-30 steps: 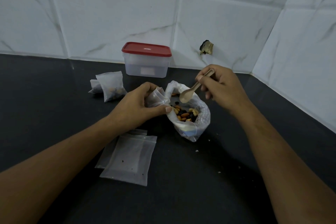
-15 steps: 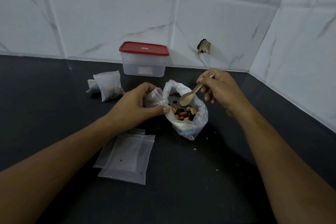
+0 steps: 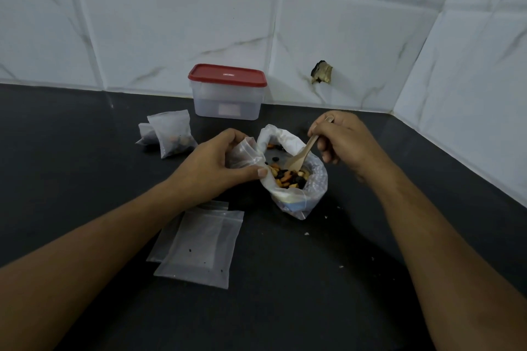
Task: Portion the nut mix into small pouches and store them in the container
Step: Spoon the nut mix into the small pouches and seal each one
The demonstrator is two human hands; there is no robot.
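The right hand (image 3: 342, 139) grips the spoon (image 3: 299, 157), now lowered into the nut mix (image 3: 288, 175) mid-frame; the left hand (image 3: 216, 162) pinches a small pouch (image 3: 245, 154) ready.

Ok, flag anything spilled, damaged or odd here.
Pale crumbs lie scattered on the dark counter beside the open nut bag, looking like spillage. On the wall, a tile has a dark broken hole right of the red-lidded container.
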